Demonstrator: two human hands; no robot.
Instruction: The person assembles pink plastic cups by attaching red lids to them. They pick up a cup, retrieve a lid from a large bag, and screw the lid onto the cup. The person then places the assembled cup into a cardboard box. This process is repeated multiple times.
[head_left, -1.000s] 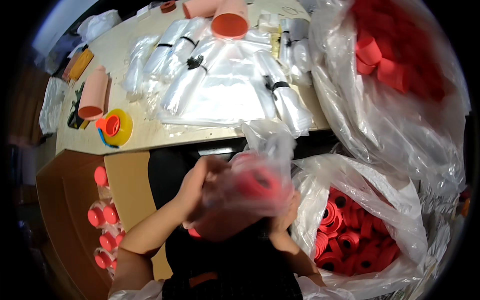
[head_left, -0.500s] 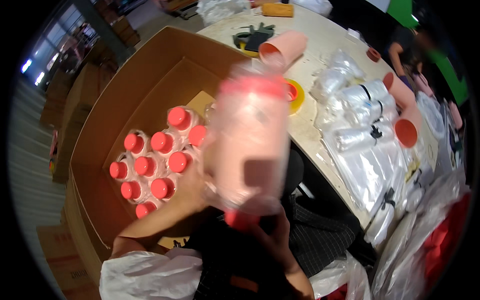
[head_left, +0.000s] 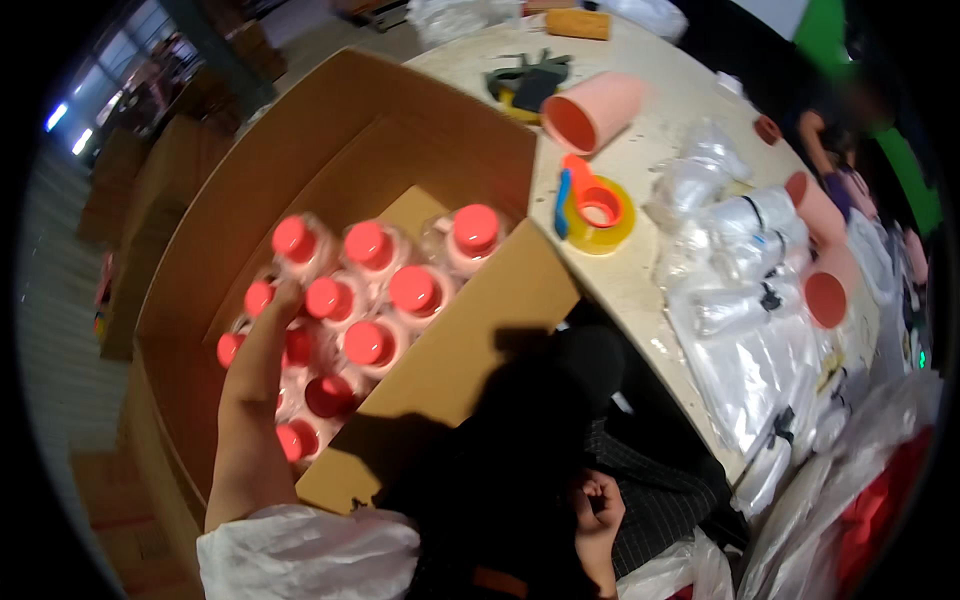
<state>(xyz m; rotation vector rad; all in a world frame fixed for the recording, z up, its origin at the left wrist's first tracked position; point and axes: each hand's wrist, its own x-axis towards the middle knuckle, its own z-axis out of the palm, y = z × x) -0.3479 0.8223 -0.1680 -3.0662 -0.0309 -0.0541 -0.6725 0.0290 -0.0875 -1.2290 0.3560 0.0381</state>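
— Two hands in view? Nearest first.

— Right hand (head_left: 600,503) low by the lap, fingers curled shut, nothing visibly in it. Left hand (head_left: 283,303) reaching up into the cardboard box (head_left: 330,150), laid among the bottles; grip hidden behind the forearm, so cannot tell open or closed.

— And in the box?

— About a dozen clear bottles with pink-red caps (head_left: 368,343), upright, packed cap to cap in the near left part. Left fingertips touching one at the left of the cluster. Bare cardboard floor beyond the far row, up to the far wall. Near flap (head_left: 470,340) folded out toward the lap, its edge just beside the table edge (head_left: 600,300).

— Further out, on the table?

— Just past the flap, a yellow tape roll (head_left: 600,225) with a red cap in its hole and a blue piece against it. Beyond, a pink cup (head_left: 590,110) on its side, mouth facing this way. To the right, bundles of clear plastic bags (head_left: 740,300) tied with black bands, covering most of that side. More pink cups (head_left: 820,255) among them. Bare tabletop only in a strip between roll and bags.
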